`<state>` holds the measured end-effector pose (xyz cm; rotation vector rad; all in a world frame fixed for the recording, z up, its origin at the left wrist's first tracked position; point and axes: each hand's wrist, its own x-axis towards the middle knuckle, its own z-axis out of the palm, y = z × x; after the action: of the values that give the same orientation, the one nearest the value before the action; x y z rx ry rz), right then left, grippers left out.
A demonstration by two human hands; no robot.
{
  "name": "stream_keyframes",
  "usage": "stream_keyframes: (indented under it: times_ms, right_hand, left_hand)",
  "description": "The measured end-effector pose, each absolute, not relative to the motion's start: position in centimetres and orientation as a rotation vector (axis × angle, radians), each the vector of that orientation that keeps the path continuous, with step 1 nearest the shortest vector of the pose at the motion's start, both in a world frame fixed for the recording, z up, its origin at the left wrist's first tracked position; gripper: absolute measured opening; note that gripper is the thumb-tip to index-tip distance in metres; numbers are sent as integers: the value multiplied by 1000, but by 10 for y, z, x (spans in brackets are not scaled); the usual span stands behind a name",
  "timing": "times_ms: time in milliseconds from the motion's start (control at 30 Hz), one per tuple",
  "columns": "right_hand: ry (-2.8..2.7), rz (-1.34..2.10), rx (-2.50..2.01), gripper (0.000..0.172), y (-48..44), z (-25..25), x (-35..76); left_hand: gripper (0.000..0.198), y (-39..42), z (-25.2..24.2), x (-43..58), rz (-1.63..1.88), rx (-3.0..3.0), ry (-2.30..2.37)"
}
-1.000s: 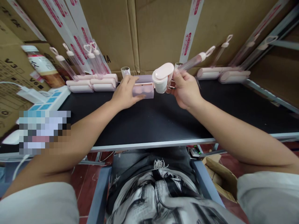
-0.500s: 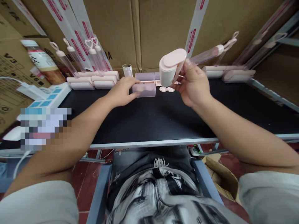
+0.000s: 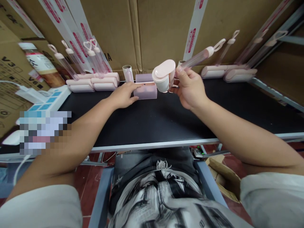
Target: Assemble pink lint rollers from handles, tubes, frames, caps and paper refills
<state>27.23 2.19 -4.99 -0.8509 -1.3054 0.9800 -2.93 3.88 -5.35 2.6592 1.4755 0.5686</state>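
My right hand (image 3: pixel 191 87) is closed around a pink-and-white device (image 3: pixel 163 74) with a rounded oval end, held up above the table. From it a clear tube handle (image 3: pixel 196 60) with a pink loop slants up to the right. My left hand (image 3: pixel 123 95) grips the left end of a translucent purple box (image 3: pixel 146 91) on the black table, thumb at the front and fingers over the top. Small pink pieces lie beside the box, mostly hidden by the device. Another purple box (image 3: pixel 143 78) sits behind it.
Similar pink-and-white devices with upright clear handles line the back left (image 3: pixel 104 83) and back right (image 3: pixel 239 75). A white tube (image 3: pixel 127 72) stands behind my left hand. A drink bottle (image 3: pixel 42 65) and power strip (image 3: pixel 51 98) are at left. Cardboard boxes (image 3: pixel 109 28) wall the back.
My right hand has brought the device left and slightly down, closer to the purple box, turning its oval end. My left hand stays on the box.
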Motion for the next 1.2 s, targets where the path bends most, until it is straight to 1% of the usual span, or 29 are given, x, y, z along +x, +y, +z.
stream_keyframes:
  times_ms: [100, 300, 500, 567, 600, 700, 733, 767, 867, 967, 1100, 1200]
  right_hand:
    - [-1338, 1004, -773, 63, 31, -59, 276]
    - [-1389, 1010, -757, 64, 32, -61, 280]
    - [-1341, 1036, -775, 66, 28, -60, 274]
    - [-1321, 1072, -775, 67, 25, -60, 271]
    - [-1311, 1097, -769, 67, 23, -61, 268]
    - [-1285, 1196, -750, 68, 13, -62, 261]
    - [-1283, 1240, -743, 69, 8, -61, 258]
    - [-1293, 1293, -736, 69, 4, -61, 256]
    - [-1367, 1423, -702, 69, -9, -56, 251]
    - [-1364, 1395, -682, 67, -13, -48, 254]
    - [-1344, 1331, -748, 66, -3, -38, 265]
    - [-1424, 1352, -729, 67, 4, -39, 271]
  left_hand:
    - [75, 44, -56, -29, 434, 2726, 1464]
    - [77, 42, -51, -34, 467, 2705, 1373]
    - [72, 43, -51, -40, 500, 2708, 1375]
    - [74, 41, -52, -34, 609, 2735, 1367]
    - [78, 38, -52, -29, 708, 2736, 1333]
    - [100, 23, -51, -5, 1056, 2628, 1111]
    - [104, 16, -50, 3, 1150, 2569, 1042]
    - [103, 9, -48, 11, 1236, 2515, 1000]
    - [85, -6, -42, 23, 1472, 2378, 981]
    - [70, -6, -35, 17, 1660, 2159, 914]
    - [61, 13, -29, -2, 1759, 1817, 782]
    - [59, 23, -27, -11, 1731, 1714, 826]
